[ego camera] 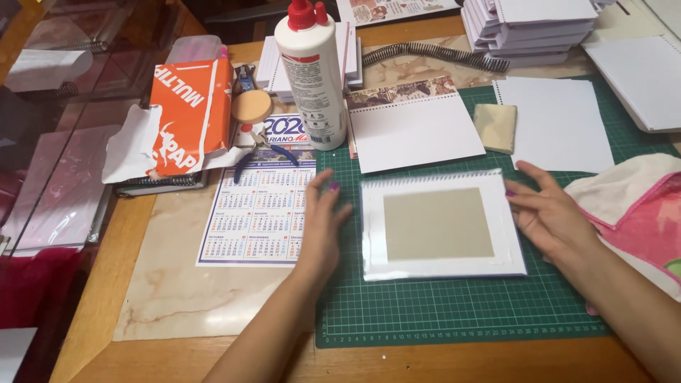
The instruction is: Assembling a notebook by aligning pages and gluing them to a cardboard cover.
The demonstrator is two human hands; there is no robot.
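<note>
Notebook cover [440,224], grey board w/ white paper folded round edges, lies centre frame on green cutting mat [454,312]. Left hand [320,227] flat at its left edge, fingers together; right hand [550,213] at right edge, fingers slightly apart, holding nothing. Glue bottle [312,74] stands just above, calendar sheet [259,213] left, pink cloth [638,213] far right.

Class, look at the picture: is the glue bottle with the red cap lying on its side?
No, the glue bottle stands upright behind the green cutting mat, red cap on top.
</note>
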